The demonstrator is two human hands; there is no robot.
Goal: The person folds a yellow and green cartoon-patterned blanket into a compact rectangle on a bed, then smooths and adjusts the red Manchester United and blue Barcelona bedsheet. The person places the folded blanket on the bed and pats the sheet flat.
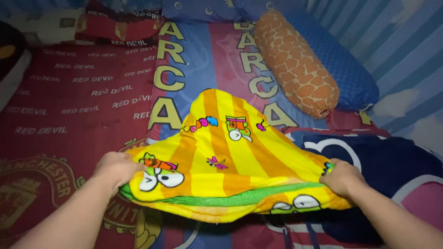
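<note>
While both hands are closed on its near edge, the yellow-and-orange striped blanket (pixel 226 157) is held up above the bed (pixel 83 106), its far end draping down onto the bed's middle.

Left hand (pixel 115 168): grip closed on the blanket's left corner, fingers tucked under the fabric beside a cartoon frog print.

Right hand (pixel 341 177): grip closed on the right corner, bunching the cloth (green edging shows along the underside between the two hands).

Blanket: fleecy, with small cartoon figures; folded double at the near edge, sagging slightly between the hands.

Bed: covered by a dark red sheet with repeated white lettering at left, and a blue-and-red striped sheet (pixel 198 60) with large yellow letters at centre.

Bolster (pixel 295 64): orange, giraffe-patterned, lying diagonally at upper right, touching a blue dotted pillow (pixel 346 74) just beside it.

Dark navy blanket (pixel 397 161): lying at right, beneath and behind the right hand.
</note>
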